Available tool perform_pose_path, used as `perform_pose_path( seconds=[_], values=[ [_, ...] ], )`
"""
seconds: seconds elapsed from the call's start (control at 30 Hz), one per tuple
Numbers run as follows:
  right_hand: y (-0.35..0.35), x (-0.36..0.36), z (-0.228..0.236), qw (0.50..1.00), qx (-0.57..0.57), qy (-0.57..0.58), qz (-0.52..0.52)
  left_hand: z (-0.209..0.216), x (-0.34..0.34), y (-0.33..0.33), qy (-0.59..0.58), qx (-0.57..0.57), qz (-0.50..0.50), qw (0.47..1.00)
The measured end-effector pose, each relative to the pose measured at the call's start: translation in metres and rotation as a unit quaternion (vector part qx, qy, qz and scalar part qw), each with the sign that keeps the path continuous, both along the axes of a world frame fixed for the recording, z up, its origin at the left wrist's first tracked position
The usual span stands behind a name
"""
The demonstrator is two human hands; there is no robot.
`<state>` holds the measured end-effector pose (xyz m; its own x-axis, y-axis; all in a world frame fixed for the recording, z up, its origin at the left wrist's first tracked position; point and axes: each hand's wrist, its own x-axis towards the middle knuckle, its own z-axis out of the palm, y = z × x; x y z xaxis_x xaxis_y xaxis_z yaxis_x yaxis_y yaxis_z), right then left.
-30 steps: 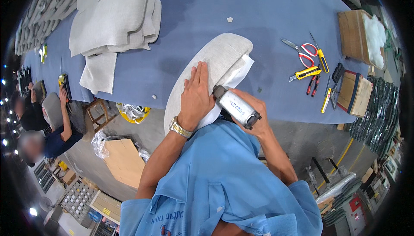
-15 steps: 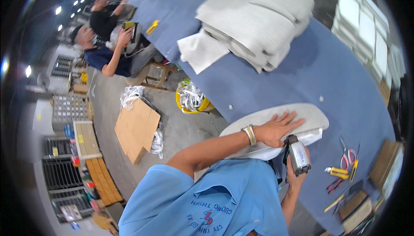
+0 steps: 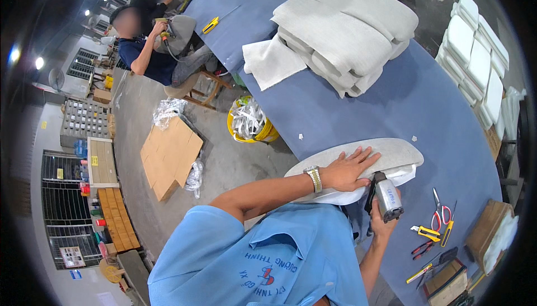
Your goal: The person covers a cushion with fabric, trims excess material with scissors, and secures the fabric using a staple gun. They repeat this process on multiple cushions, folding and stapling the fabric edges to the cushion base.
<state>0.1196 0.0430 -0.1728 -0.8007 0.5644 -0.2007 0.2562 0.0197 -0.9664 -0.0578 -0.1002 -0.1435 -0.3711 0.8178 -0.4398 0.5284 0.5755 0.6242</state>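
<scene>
A light grey, fabric-covered seat panel [image 3: 394, 152] with a rounded outline lies at the near edge of the blue table, against my body. My left hand [image 3: 349, 173] is spread flat on top of it, fingers stretched out. White material shows along the panel's near edge. In my right hand [image 3: 382, 222] is a silver and black staple gun [image 3: 387, 198], its nose against or very close to that white edge. My fingers wrap its handle and are partly hidden by the tool's body.
Stacked grey fabric covers [image 3: 347, 26] stand farther along the table [image 3: 447, 121]. Scissors [image 3: 438, 211], a yellow cutter [image 3: 428, 233] and pliers [image 3: 422, 249] lie at the right. A yellow bucket of scraps [image 3: 249, 121] stands on the floor. Two people [image 3: 148, 49] sit at the far left.
My left hand has slid slightly left and down over the panel, beside the staple gun. The staple gun stays near the panel's edge. The whole view has shifted a little.
</scene>
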Motion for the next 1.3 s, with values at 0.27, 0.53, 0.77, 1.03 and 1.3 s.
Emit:
perform_pose_path(
  seconds=[0.27, 0.53, 0.77, 1.03, 1.3],
  values=[
    [-0.004, 0.002, 0.006, 0.996, 0.083, 0.044, -0.003, 0.001, 0.013, 0.010, 0.088, -0.035, 0.047, 0.994],
    [-0.007, -0.007, 0.014, 0.993, 0.111, 0.034, 0.029, -0.004, 0.005, 0.005, 0.113, -0.012, 0.063, 0.992],
    [0.001, -0.009, 0.026, 0.982, 0.161, 0.042, 0.087, -0.004, 0.010, 0.005, 0.133, -0.009, 0.043, 0.990],
    [-0.008, -0.011, 0.030, 0.990, 0.127, -0.006, 0.063, -0.003, 0.009, 0.007, 0.136, 0.000, 0.059, 0.989],
    [-0.009, -0.013, 0.048, 0.987, 0.135, -0.003, 0.081, -0.004, 0.007, 0.008, 0.145, 0.017, 0.056, 0.988]
  ],
)
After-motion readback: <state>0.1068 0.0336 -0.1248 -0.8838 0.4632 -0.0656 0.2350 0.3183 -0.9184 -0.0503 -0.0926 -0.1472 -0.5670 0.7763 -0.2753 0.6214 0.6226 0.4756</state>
